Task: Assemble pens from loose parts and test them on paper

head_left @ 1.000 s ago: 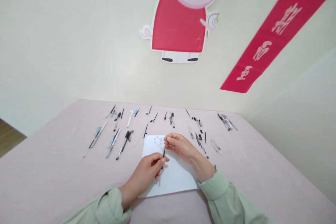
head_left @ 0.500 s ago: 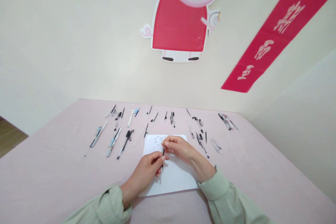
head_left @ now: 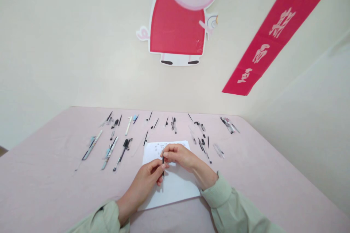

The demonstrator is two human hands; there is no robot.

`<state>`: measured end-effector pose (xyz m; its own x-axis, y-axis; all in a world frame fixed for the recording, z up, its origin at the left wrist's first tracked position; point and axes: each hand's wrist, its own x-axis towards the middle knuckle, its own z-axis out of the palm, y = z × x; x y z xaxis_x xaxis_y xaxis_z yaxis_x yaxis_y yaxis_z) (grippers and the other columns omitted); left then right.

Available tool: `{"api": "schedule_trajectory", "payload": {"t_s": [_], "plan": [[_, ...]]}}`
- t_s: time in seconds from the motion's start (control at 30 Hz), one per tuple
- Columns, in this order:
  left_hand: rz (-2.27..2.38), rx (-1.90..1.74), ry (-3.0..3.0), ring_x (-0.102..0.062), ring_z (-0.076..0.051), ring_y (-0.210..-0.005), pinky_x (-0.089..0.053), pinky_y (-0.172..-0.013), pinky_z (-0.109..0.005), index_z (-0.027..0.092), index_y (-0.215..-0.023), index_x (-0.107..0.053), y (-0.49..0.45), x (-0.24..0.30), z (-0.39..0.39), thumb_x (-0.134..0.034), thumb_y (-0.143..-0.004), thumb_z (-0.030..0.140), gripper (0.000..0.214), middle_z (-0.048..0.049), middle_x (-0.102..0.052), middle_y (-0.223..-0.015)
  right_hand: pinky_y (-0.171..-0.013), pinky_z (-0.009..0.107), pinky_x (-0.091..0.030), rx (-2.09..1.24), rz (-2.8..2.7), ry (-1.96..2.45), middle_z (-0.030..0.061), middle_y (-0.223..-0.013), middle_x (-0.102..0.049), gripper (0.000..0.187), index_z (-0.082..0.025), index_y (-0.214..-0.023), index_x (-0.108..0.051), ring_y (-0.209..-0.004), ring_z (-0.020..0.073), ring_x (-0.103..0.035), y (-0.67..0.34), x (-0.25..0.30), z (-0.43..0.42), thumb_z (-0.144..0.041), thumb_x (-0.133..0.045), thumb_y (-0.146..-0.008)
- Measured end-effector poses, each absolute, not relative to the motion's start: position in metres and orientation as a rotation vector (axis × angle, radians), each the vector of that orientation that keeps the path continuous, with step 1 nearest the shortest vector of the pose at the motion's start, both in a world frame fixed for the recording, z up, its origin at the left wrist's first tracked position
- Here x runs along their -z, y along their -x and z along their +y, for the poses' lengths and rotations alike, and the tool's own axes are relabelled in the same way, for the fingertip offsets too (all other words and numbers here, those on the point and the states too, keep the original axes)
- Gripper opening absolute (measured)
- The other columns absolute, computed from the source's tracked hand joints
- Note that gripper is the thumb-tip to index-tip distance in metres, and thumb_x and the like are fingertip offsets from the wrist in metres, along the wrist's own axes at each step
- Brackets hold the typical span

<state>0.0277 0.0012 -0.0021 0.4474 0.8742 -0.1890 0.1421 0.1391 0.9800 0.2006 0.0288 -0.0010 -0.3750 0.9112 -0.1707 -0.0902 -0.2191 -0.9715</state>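
Between my two hands is a slim black pen (head_left: 163, 161), held nearly upright in the picture above a white sheet of paper (head_left: 179, 189). My left hand (head_left: 149, 174) pinches its lower part between thumb and fingers. At the upper end, the fingers of my right hand (head_left: 177, 156) are closed on the same pen. Small dark marks show on the paper's far part, just beyond my fingers. Whether the pen is whole or only one part of it is too small to tell.
Several pens and pen parts lie about the pink tablecloth (head_left: 54, 160): a dark pen (head_left: 122, 155) and a patterned pen (head_left: 109, 153) on the left, a bunch of pens (head_left: 229, 125) at far right, clear tubes (head_left: 218, 150) nearer. Behind stands a wall with a red banner (head_left: 255, 54).
The whole view has shifted slightly, so table and wall things sit further left. Both hands keep their hold on the pen, with the right fingers a little closer to the left ones.
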Motion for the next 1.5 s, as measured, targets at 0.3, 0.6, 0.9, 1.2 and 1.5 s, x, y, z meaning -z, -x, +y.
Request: {"api": "schedule_trajectory", "payload": {"t_s": [0.3,0.6,0.9,1.2,1.5], "plan": [[0.997,-0.679,-1.341,-0.047,-0.013,-0.051,-0.039,-0.056,-0.025,0.016,-0.081,-0.064,-0.027,0.002,0.001,-0.053,-0.077,0.055,0.041,0.0052,-0.049,-0.053,-0.065,0.026,-0.041,-1.297,-1.611,1.274,0.0016,-0.075,-0.065,0.018,-0.017,-0.081,-0.068,-0.067,0.0134,-0.056,-0.224,-0.009,0.042,-0.034,-0.064,-0.078],[1.004,-0.672,-1.332,-0.047,-0.013,-0.052,-0.039,-0.057,-0.026,0.017,-0.082,-0.065,-0.026,0.003,0.0,-0.053,-0.077,0.057,0.042,0.0049,-0.05,-0.053,-0.071,0.027,-0.036,-0.173,-1.54,2.166,0.0068,-0.09,-0.066,0.017,-0.018,-0.082,-0.065,-0.084,0.018,-0.057,-0.311,-0.009,0.065,-0.018,-0.048,-0.083],[1.0,-0.661,-1.336,-0.047,-0.014,-0.053,-0.038,-0.057,-0.026,0.017,-0.084,-0.064,-0.027,0.004,0.001,-0.053,-0.078,0.056,0.041,0.0049,-0.05,-0.053,-0.067,0.028,-0.036,-0.108,-1.617,2.393,0.0107,-0.095,-0.068,0.015,-0.018,-0.083,-0.068,-0.088,0.0221,-0.061,-0.307,-0.007,0.098,-0.018,-0.052,-0.082],[0.99,-0.683,-1.322,-0.047,-0.013,-0.052,-0.039,-0.057,-0.026,0.016,-0.084,-0.065,-0.026,0.006,0.001,-0.054,-0.078,0.056,0.041,0.0047,-0.051,-0.054,-0.07,0.03,-0.038,-0.122,-1.639,2.366,0.0113,-0.09,-0.067,0.009,-0.017,-0.078,-0.065,-0.086,0.0227,-0.061,-0.298,-0.011,0.098,-0.013,-0.057,-0.076],[1.038,-0.82,-1.258,-0.052,-0.014,-0.065,-0.045,-0.066,-0.027,0.016,-0.084,-0.07,-0.025,0.002,0.001,-0.058,-0.078,0.051,0.038,-0.0028,-0.061,-0.08,-0.061,0.024,-0.04,-0.435,-1.706,1.914,-0.0014,-0.074,-0.064,0.006,-0.021,-0.079,-0.059,-0.067,0.0131,-0.058,-0.242,-0.016,0.052,-0.023,-0.053,-0.081]]}}
